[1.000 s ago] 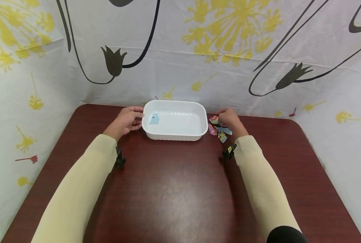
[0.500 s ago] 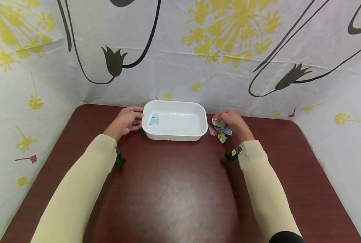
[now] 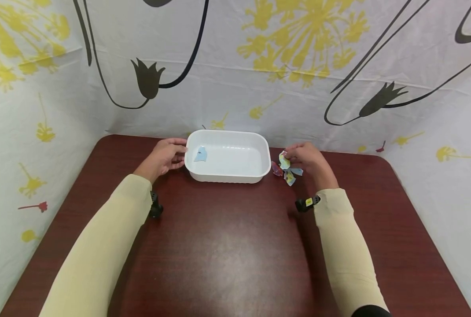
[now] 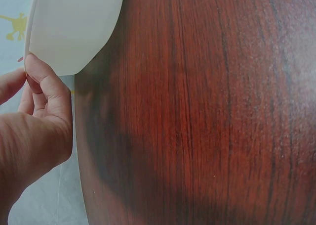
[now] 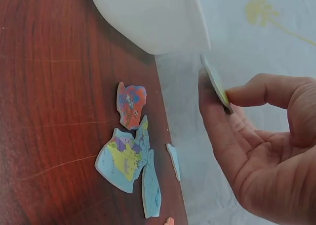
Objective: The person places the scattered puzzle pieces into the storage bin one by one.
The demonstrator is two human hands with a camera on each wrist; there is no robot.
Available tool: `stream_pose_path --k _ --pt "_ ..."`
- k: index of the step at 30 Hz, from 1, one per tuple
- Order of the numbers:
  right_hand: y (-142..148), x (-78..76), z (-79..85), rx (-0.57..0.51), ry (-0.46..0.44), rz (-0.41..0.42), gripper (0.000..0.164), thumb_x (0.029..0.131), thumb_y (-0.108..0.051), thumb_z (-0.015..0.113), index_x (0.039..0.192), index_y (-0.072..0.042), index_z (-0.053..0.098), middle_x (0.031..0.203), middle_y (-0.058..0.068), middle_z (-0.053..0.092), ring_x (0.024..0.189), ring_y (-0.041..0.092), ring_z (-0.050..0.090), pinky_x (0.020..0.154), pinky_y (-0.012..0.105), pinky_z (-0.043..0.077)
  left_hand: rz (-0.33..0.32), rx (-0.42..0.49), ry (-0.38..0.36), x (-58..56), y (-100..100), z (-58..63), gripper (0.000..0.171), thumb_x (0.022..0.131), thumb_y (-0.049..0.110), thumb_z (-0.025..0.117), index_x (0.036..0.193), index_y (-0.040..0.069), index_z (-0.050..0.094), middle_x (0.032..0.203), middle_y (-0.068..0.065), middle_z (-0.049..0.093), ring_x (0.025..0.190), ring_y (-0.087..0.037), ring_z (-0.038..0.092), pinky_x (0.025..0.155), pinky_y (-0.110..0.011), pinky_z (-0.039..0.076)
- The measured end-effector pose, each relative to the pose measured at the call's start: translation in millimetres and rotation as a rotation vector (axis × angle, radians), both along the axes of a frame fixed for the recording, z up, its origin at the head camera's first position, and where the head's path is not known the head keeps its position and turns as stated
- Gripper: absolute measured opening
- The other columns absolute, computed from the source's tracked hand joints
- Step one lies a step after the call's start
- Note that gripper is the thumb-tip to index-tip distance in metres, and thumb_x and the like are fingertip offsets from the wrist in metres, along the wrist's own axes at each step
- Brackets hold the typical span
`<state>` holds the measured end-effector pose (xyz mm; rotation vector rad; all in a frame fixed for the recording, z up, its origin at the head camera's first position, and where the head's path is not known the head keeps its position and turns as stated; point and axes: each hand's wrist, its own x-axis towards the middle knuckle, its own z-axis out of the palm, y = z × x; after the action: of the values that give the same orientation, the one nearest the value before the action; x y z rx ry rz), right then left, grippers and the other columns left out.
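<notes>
My left hand (image 3: 166, 155) holds the left rim of a white plastic basin (image 3: 227, 178) between thumb and finger, as the left wrist view shows. One light-blue puzzle piece (image 3: 201, 154) lies in the basin at its left. Beyond the basin's right end, my right hand (image 3: 308, 158) pinches a thin puzzle piece (image 5: 215, 84) with a pale, yellowish face, raised above the others. Below it on the table lie several map-printed pieces: a red and blue puzzle piece (image 5: 131, 106), a yellow and light-blue puzzle piece (image 5: 118, 160) and a narrow light-blue puzzle piece (image 5: 151, 185).
The dark red wooden table (image 3: 219, 246) ends just behind the basin. A white cloth (image 3: 235, 105) with yellow and dark flower prints hangs behind and at both sides. Another slim pale piece (image 5: 174, 161) lies by the table's edge, near a bit of orange piece (image 5: 169, 221).
My right hand has picked a puzzle piece from the pile and moved slightly right and toward me with it. The left hand and the basin have stayed in place.
</notes>
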<state>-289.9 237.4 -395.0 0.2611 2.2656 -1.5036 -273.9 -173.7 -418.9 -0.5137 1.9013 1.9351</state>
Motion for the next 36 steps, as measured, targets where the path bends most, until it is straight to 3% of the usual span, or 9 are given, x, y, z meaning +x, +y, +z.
stream_pose_path --k 4,7,15,18,23,30,36 --pt "-1 5.0 1.8 -0.045 0.010 0.004 0.052 0.092 -0.001 0.055 0.142 0.006 0.039 0.100 0.007 0.056 0.079 0.012 0.062 0.099 0.048 0.047 0.002 -0.005 0.001 0.4 0 0.1 0.037 0.097 0.013 0.059 0.134 0.016 0.055 0.109 -0.005 0.059 0.072 -0.013 0.058 0.065 -0.026 0.054" --pt "-2 9.9 2.5 -0.060 0.031 0.005 0.052 0.089 0.002 0.052 0.140 0.007 0.043 0.102 0.010 0.051 0.079 0.014 0.057 0.100 0.050 0.046 0.002 -0.005 0.005 0.5 0 0.2 0.037 0.097 0.013 0.059 0.134 0.016 0.055 0.108 -0.005 0.059 0.072 -0.013 0.058 0.065 -0.026 0.054" --pt "-9 18.3 0.9 -0.101 0.087 -0.058 0.042 0.089 -0.001 0.050 0.129 0.011 0.055 0.130 0.020 0.053 0.083 0.014 0.056 0.081 0.032 0.056 0.004 -0.010 0.022 -0.5 1 -0.2 0.036 0.097 0.012 0.059 0.132 0.016 0.056 0.105 -0.005 0.059 0.070 -0.013 0.057 0.062 -0.025 0.054" --pt "-13 19.6 1.9 -0.133 0.098 -0.083 0.040 0.091 -0.002 0.051 0.128 0.012 0.054 0.118 0.018 0.056 0.082 0.013 0.058 0.077 0.030 0.057 -0.002 -0.012 0.022 -0.4 0 -0.3 0.037 0.097 0.013 0.059 0.133 0.016 0.055 0.107 -0.005 0.058 0.071 -0.014 0.057 0.064 -0.026 0.054" --pt "-23 21.1 8.4 -0.123 0.112 -0.104 0.036 0.092 -0.006 0.056 0.124 0.010 0.057 0.095 0.008 0.058 0.073 0.014 0.062 0.082 0.038 0.057 -0.002 -0.019 0.008 0.9 -1 0.2 0.037 0.097 0.014 0.058 0.134 0.017 0.055 0.113 -0.006 0.057 0.074 -0.014 0.057 0.067 -0.027 0.055" --pt "-40 19.5 16.7 -0.054 0.138 -0.116 0.030 0.092 -0.012 0.061 0.118 0.001 0.064 0.098 0.008 0.061 0.073 0.015 0.064 0.087 0.043 0.055 -0.001 -0.022 0.001 2.1 -1 1.2 0.038 0.098 0.015 0.058 0.135 0.017 0.055 0.118 -0.008 0.057 0.075 -0.014 0.057 0.068 -0.026 0.055" --pt "-53 17.8 18.1 -0.027 0.134 -0.107 0.023 0.092 -0.014 0.063 0.113 -0.005 0.068 0.087 0.005 0.066 0.079 0.022 0.065 0.077 0.037 0.056 0.000 -0.019 0.003 2.0 1 1.4 0.037 0.097 0.015 0.059 0.134 0.017 0.055 0.113 -0.006 0.057 0.075 -0.015 0.057 0.066 -0.026 0.055"
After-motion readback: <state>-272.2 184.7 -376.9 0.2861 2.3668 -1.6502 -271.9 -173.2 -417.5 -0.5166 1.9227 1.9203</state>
